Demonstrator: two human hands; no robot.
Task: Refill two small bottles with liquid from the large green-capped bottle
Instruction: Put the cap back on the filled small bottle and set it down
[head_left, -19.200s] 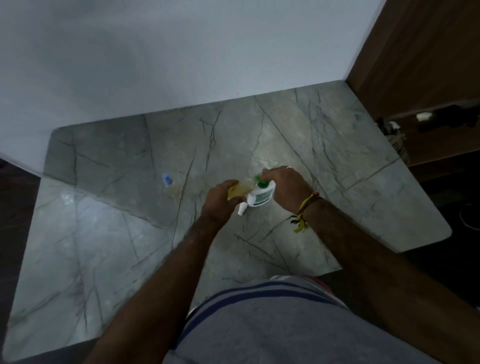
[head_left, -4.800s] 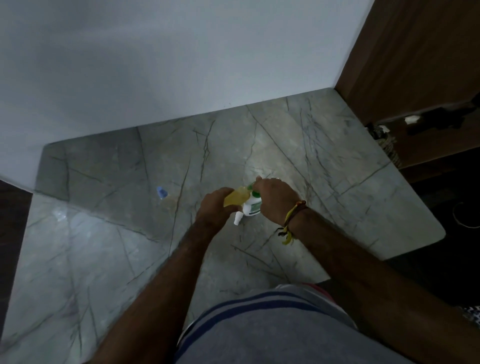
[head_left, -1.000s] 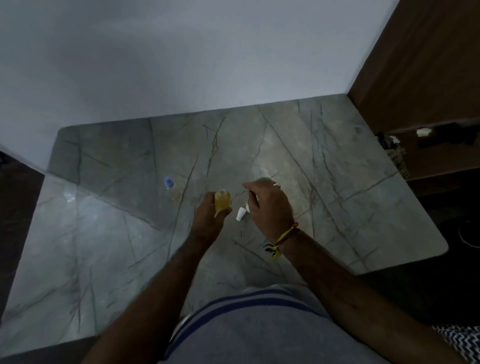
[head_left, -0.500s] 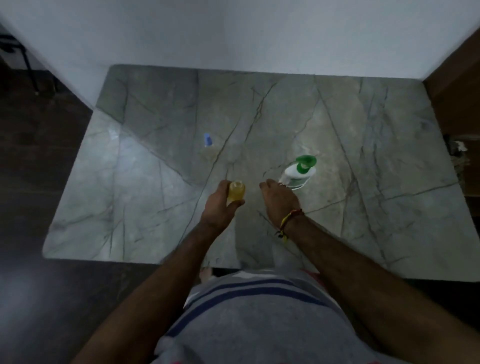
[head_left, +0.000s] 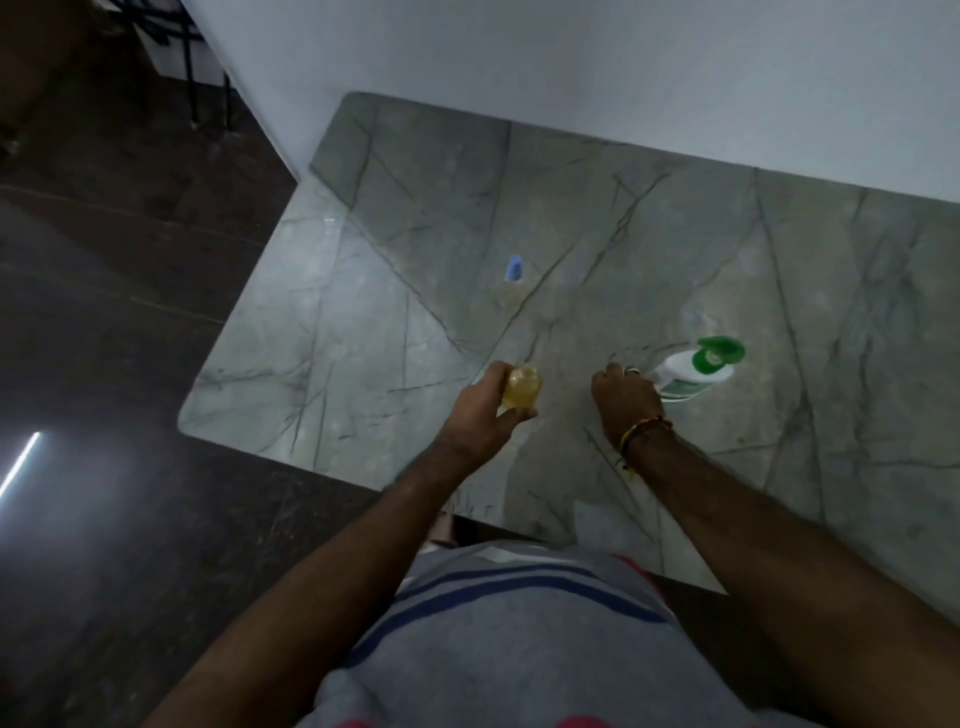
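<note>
The head view showed a grey marble table (head_left: 597, 234) seen from above. The left hand (head_left: 480, 410) held a small bottle (head_left: 521, 387) of yellowish liquid above the table, with fingers and thumb curled around it; its mouth looked uncapped. The right hand (head_left: 623, 397) was low at the table surface, fingers bent downward, just beside the large bottle (head_left: 688, 374). I could not tell if this hand pinched something, because the fingertips were hidden; no cap was visible. The large bottle stood on the table with its green cap (head_left: 719, 353) flipped open. Far from both hands, a second small bottle with a blue cap (head_left: 514, 268) stood alone, and it looked almost clear.

In my judgement, one bottle was filled and needed closing. The risk was a spill: the small bottle was open and held only by one hand, so a tilt could pour liquid out. Also the large bottle was open and close to the right wrist, so a careless move could knock it over.
</note>
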